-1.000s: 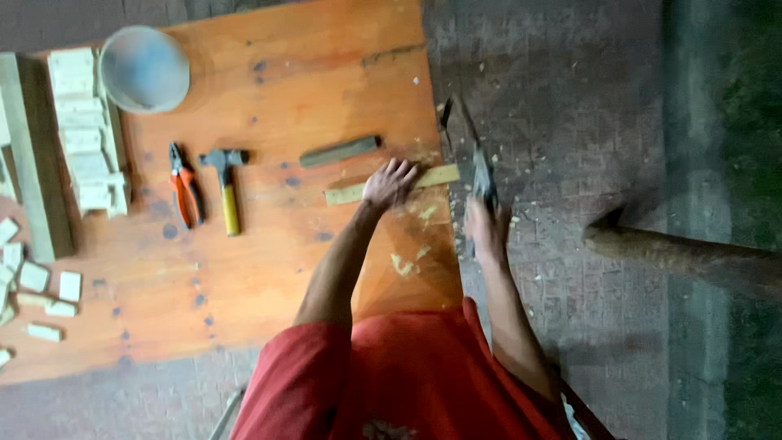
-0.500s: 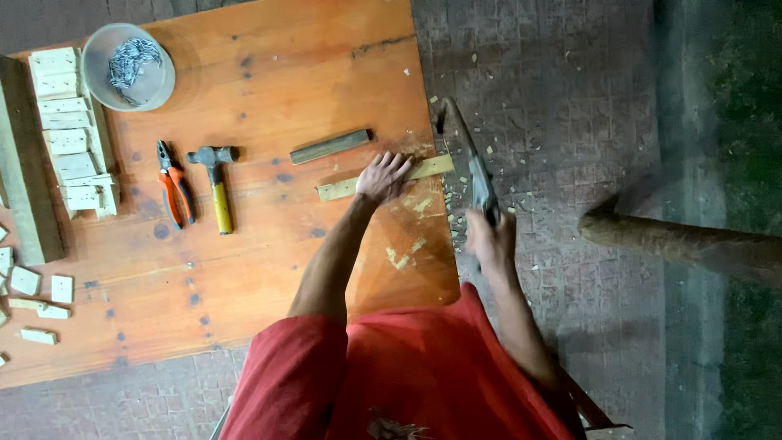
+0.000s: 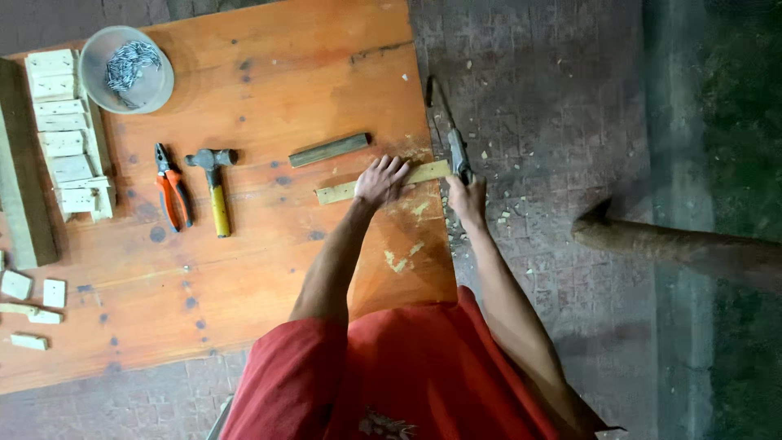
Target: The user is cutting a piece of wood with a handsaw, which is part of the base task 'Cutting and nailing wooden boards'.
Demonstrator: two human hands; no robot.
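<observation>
Currently, sawing in hand at the right edge of the bench (image 3: pixel 244 98), mid-frame. Left hand (image 3: pixel 381 181) lies flat, fingers spread, pressing a pale wood strip (image 3: pixel 338 192) onto the bench top; the strip runs left to right and its right end pokes just past the bench edge. Right hand (image 3: pixel 466 200) is wrapped in a fist round the handle of a saw (image 3: pixel 446 122), the blade running up the frame alongside the bench edge and meeting the strip near its overhanging end.

Progress, judged from what lies about: whether the cut is started or part through I cannot tell, since the blade and hand cover the spot. The strip looks in one piece. Pale chips lie on the bench below the strip and on the floor (image 3: pixel 538 98) beside it, so some cutting seems done here.

Upper left: a row of short cut blocks (image 3: pixel 61 130) stacked beside a long batten (image 3: pixel 20 179); a few more loose blocks (image 3: pixel 32 289) at far left. That reads as finished pieces.

Untouched, well apart from the hands: darker wood stick (image 3: pixel 329 150) just above the strip, hammer (image 3: pixel 213 191), orange pliers (image 3: pixel 173 195), tub of nails (image 3: pixel 126 69). Nailing appears not yet begun.
</observation>
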